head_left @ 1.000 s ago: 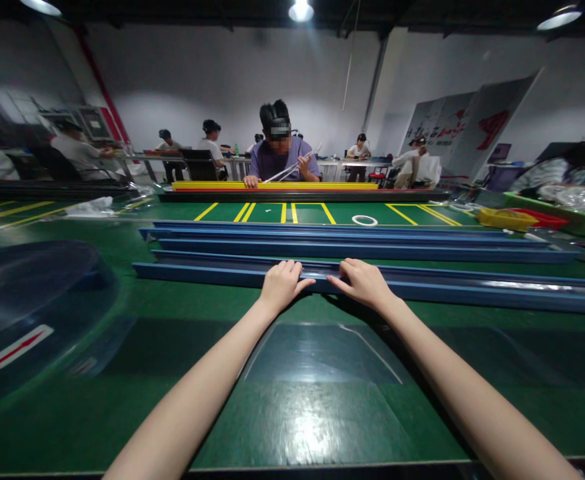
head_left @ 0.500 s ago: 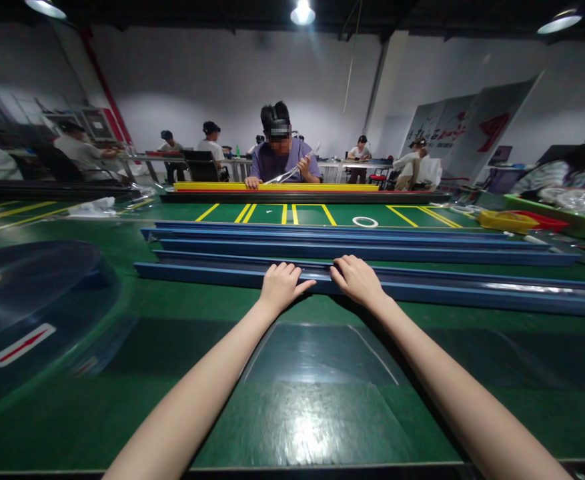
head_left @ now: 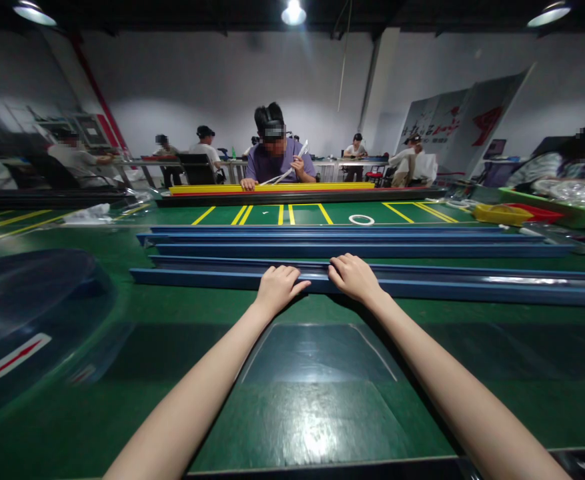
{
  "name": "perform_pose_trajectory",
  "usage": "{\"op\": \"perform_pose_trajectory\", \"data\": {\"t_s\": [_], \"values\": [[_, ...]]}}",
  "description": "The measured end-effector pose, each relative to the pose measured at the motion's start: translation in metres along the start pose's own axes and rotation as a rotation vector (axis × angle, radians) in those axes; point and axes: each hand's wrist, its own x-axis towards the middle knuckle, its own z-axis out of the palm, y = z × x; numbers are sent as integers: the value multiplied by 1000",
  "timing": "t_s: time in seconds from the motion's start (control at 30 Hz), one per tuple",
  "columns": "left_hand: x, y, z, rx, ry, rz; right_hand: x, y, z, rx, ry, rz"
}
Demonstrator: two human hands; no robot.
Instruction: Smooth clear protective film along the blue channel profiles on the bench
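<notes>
A long blue channel rail (head_left: pixel 202 279) lies crosswise on the green table, its trough facing up. My left hand (head_left: pixel 274 291) is closed over its near wall, with fingertips in the trough and the thumb stretched to the right. Close by on the right, my right hand (head_left: pixel 356 279) grips the same rail, fingers curled over into the trough. Its thumb is mostly hidden. Just behind this rail, more blue rails (head_left: pixel 372 251) lie parallel to it, touched by neither hand.
Left stands a large roll of clear film (head_left: pixel 37 287). A clear sheet (head_left: pixel 317 353) lies before me. Farther back are a white ring (head_left: pixel 361 219), a yellow tray (head_left: pixel 502 214), a green tray (head_left: pixel 547 212) and a yellow rail (head_left: pixel 322 188). Across the table, a person (head_left: pixel 282 160) holds a thin pale strip.
My view has shifted slightly. Both hands keep their places on the blue rail, which stays put. The person opposite has raised the end of the pale strip a little.
</notes>
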Motion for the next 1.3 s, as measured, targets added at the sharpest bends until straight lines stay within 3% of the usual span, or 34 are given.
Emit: {"op": "perform_pose_trajectory", "data": {"t_s": [0.3,0.7,1.07,1.3], "values": [[-1,1,-3,30,25,-40,-2,2,-2,-13,-9,14],[-1,2,-4,8,0,-48,-28,41,3,-37,60,144],[1,3,-6,18,-44,-103,-29,41,2,-49,44,160],[0,4,-4,1,-8,-95,-22,37,-3,-89,-18,160]]}}
